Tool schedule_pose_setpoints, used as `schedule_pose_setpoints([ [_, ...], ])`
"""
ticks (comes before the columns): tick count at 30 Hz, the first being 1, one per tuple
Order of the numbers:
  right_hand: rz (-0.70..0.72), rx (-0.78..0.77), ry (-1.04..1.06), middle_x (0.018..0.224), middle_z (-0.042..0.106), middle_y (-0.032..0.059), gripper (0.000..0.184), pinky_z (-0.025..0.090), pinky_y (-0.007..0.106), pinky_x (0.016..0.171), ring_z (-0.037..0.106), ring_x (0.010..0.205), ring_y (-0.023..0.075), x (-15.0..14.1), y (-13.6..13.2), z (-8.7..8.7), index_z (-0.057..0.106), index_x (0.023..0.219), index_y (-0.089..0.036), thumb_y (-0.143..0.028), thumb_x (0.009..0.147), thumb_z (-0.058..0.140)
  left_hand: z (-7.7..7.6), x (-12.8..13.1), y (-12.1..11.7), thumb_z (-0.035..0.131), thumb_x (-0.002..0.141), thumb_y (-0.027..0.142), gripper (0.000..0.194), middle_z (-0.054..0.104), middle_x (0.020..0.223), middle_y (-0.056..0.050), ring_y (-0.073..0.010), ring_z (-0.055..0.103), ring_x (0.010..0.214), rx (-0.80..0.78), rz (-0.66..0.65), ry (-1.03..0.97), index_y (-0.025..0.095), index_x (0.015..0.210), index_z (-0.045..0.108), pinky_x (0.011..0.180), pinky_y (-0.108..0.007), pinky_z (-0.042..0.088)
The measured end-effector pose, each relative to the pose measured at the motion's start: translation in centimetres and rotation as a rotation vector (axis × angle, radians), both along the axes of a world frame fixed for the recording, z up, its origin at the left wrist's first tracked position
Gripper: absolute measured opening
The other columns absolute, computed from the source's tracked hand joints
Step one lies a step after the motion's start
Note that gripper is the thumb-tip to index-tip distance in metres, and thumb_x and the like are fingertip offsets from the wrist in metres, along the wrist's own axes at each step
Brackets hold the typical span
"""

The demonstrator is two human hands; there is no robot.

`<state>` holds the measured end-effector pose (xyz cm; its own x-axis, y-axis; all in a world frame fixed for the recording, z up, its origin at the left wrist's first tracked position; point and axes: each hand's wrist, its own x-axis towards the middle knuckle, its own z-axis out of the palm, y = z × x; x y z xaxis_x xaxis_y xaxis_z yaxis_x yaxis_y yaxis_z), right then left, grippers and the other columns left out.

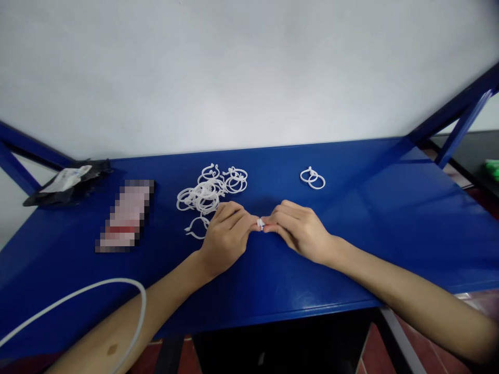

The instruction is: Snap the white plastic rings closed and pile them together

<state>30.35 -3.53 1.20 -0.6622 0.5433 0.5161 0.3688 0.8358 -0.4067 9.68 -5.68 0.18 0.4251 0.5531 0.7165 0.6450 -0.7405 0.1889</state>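
My left hand (228, 236) and my right hand (302, 231) meet over the middle of the blue table. Both pinch a small white plastic ring (261, 224) between thumbs and fingertips. Only a short white part shows between the fingers; the rest is hidden. Beyond my left hand lies a loose pile of white plastic rings (205, 196), several with open, hooked ends. One open ring (196, 235) lies right beside that hand. Farther back, past my right hand, two rings (312, 179) overlap and look closed.
The blue table (343, 280) backs onto a white wall (249, 72). At left lie a blurred pinkish packet (128, 208) and a black plastic bag (88, 179) with a white label. A white cable (97, 282) loops across my left forearm. Blue frame bars (463, 124) rise at both sides.
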Motion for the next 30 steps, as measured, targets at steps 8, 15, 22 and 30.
schedule_pose_setpoints([
  [8, -0.024, 0.061, -0.065, 0.077, 0.067, 0.0044, 0.024, 0.047, 0.029, 0.064, 0.055, 0.069, 0.0151, 0.0, -0.2, 0.5, 0.067, 0.09, -0.015, -0.027, 0.103, 0.05, 0.9, -0.1, 0.0, 0.058, 0.093, 0.011, 0.015, 0.066, 0.071, 0.0, -0.0185, 0.056, 0.077, 0.076, -0.019, 0.078, 0.02, 0.082, 0.06, 0.073, -0.033, 0.046],
  [15, -0.282, 0.027, -0.067, 0.096, 0.073, 0.0076, 0.024, 0.052, 0.033, 0.074, 0.065, 0.085, 0.0193, 1.9, 2.6, 0.4, 0.071, 0.099, -0.02, -0.033, 0.102, 0.05, 2.1, -3.7, 2.4, 0.061, 0.094, 0.032, 0.014, 0.069, 0.088, -0.007, -0.0267, 0.057, 0.086, 0.105, 0.363, 0.29, 0.021, 0.1, 0.066, 0.076, -0.042, 0.04],
  [22, -0.76, -0.021, -0.009, 0.09, 0.071, 0.0067, 0.021, 0.048, 0.034, 0.067, 0.063, 0.072, 0.0187, 6.3, 7.6, 0.0, 0.073, 0.099, -0.021, -0.036, 0.095, 0.059, 2.0, -6.2, 3.7, 0.063, 0.088, 0.034, 0.016, 0.059, 0.084, -0.01, -0.0299, 0.051, 0.088, 0.026, 0.526, 0.335, 0.019, 0.081, 0.066, 0.072, -0.043, 0.035],
  [30, -0.937, -0.177, -0.06, 0.084, 0.074, 0.0067, 0.017, 0.046, 0.035, 0.066, 0.064, 0.073, 0.0204, 8.3, 9.1, -0.4, 0.072, 0.087, -0.02, -0.036, 0.087, 0.066, 1.5, -5.9, 3.5, 0.061, 0.092, 0.029, 0.015, 0.061, 0.089, -0.011, -0.03, 0.049, 0.089, 0.003, 0.497, 0.337, 0.02, 0.08, 0.066, 0.073, -0.044, 0.033],
])
